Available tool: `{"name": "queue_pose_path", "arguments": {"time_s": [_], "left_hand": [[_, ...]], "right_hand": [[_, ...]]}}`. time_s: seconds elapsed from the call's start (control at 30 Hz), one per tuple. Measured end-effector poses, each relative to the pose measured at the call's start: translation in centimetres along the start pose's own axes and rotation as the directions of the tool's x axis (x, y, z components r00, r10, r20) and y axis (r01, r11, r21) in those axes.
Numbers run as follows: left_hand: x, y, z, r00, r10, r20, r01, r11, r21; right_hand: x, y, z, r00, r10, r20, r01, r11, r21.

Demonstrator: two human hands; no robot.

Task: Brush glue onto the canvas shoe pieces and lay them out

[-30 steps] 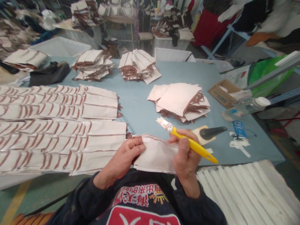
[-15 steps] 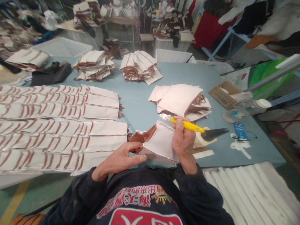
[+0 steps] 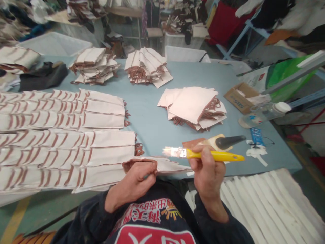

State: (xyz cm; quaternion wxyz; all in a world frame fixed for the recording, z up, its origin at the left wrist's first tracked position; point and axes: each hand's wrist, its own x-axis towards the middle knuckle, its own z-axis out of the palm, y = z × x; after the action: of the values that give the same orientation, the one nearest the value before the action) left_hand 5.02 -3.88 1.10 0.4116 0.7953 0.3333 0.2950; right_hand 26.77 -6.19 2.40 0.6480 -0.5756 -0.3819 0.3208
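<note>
My left hand (image 3: 134, 181) pinches the edge of a cream piece (image 3: 166, 165) with a brown inner side, held nearly edge-on at the table's front edge. In my right hand (image 3: 209, 173) is a yellow-handled brush (image 3: 217, 155), its whitish bristles pointing left, above the right part of the piece and apart from my left hand. Left of my hands lie rows of overlapping cream pieces (image 3: 111, 139) with brown edges. Beyond the brush rests a loose stack of cream pieces (image 3: 193, 103). A black-handled tool (image 3: 231, 141) lies just behind my right hand.
Two more stacks (image 3: 95, 64) (image 3: 147, 64) stand at the back of the blue-green table (image 3: 142, 108). To the right are a cardboard box (image 3: 240, 98), a clear bottle (image 3: 264, 115) and a blue packet (image 3: 257, 136). White strips (image 3: 269, 203) lie at the lower right.
The cream piece has tipped from showing its broad face to nearly edge-on. My right hand has come off it and moved right and down with the brush. My left hand has closed on its edge.
</note>
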Motion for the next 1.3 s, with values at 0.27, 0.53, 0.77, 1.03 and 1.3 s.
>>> {"name": "queue_pose_path", "arguments": {"time_s": [0.27, 0.53, 0.77, 1.03, 1.3], "left_hand": [[0.2, -0.2, 0.7, 0.964, 0.243, -0.106, -0.229, 0.965, 0.13], [0.5, -0.7, 1.2, 0.948, 0.283, -0.144, -0.263, 0.954, 0.148], [0.6, -0.6, 1.3, 0.952, 0.247, -0.179, -0.227, 0.966, 0.123], [0.8, -0.2, 1.5, 0.948, 0.223, -0.225, -0.21, 0.974, 0.08], [1.6, -0.9, 0.2, 0.883, -0.458, -0.102, 0.367, 0.81, -0.458]], "right_hand": [[-2.7, -2.1, -0.5, 0.988, 0.147, 0.044, -0.147, 0.989, 0.001], [-2.6, -1.3, -0.1, 0.993, 0.111, 0.047, -0.113, 0.992, 0.055], [-2.2, -0.9, 0.0, 0.99, 0.131, 0.044, -0.134, 0.988, 0.077], [-0.5, -0.8, -1.1, 0.99, 0.14, -0.024, -0.139, 0.989, 0.058], [1.7, -1.8, -0.1, 0.987, 0.104, -0.119, -0.089, 0.988, 0.128]]}}
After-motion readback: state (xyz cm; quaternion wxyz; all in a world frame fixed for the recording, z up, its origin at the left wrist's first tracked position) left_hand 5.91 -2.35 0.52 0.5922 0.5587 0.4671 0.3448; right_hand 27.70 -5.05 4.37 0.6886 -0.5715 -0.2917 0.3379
